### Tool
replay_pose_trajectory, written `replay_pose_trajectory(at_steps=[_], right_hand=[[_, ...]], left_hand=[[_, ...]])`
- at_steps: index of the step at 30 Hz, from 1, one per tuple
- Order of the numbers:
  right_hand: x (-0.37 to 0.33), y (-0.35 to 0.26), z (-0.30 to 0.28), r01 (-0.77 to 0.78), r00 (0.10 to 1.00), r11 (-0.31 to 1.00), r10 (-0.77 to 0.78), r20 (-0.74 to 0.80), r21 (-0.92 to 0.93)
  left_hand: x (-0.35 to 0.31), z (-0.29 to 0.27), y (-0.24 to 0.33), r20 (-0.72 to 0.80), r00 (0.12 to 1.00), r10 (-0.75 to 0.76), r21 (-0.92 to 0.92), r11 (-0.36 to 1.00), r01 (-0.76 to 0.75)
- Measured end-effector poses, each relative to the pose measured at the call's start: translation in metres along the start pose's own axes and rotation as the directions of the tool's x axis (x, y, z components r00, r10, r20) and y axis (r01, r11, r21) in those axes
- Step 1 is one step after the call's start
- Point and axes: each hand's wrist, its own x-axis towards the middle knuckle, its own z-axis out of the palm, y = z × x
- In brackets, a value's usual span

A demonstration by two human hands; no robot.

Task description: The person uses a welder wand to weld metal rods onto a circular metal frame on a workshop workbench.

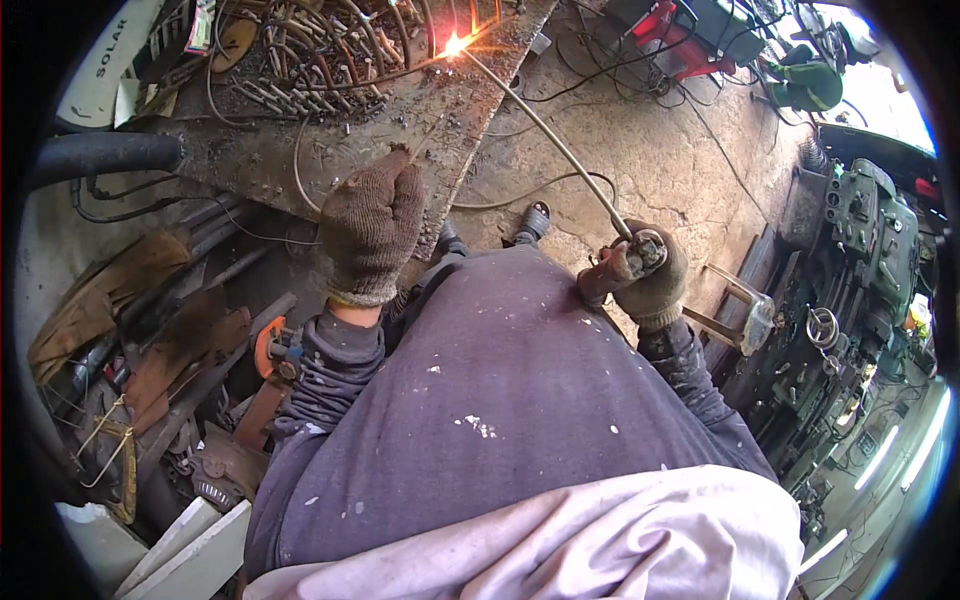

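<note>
My right hand (655, 280), in a knitted work glove, grips an electrode holder (607, 277). A long welding rod (550, 140) slants from it up and left to the bench. At the rod's far tip a bright arc (455, 45) glows against curved metal bars (395, 35), with sparks around it. My left hand (372, 225), also in a knitted glove, is held by the bench's near edge, its fingers curled together. Whether something thin is inside that grip is hidden. Several short metal rods (310, 75) lie under and around the curved bars on the metal bench (240, 160).
A thick dark pipe (110, 160) juts in at the left, above stacked scrap (180, 330) and an orange clamp (270, 345). Cables cross the concrete floor (640, 130). A red and grey machine (670, 40) stands far right; a stool (745, 310) and a green lathe-like machine (870, 230) are right.
</note>
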Motion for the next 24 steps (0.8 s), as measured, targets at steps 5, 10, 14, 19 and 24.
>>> replay_pose_trajectory(at_steps=[5,10,14,19,24], right_hand=[[-0.001,0.001,0.002,-0.065,0.998,0.995,0.064,0.017,0.076],[-0.001,-0.002,0.005,-0.095,0.995,0.992,0.094,0.007,0.081],[-0.003,0.002,0.006,-0.119,0.993,0.981,0.121,-0.002,0.154],[0.006,-0.001,-0.003,-0.19,0.982,0.946,0.177,0.07,0.261],[0.015,-0.02,-0.008,-0.476,0.87,0.673,0.453,0.193,0.565]], left_hand=[[-0.001,0.003,-0.006,-0.02,0.998,0.062,0.083,0.995,-0.06],[0.001,0.002,-0.003,-0.031,0.998,0.052,0.066,0.997,-0.05],[0.0,0.003,-0.004,-0.04,0.998,0.049,0.053,0.997,-0.047],[0.0,0.002,-0.005,-0.028,0.998,0.054,0.086,0.995,-0.052],[0.0,0.004,-0.006,-0.052,0.996,0.078,0.048,0.996,-0.076]])
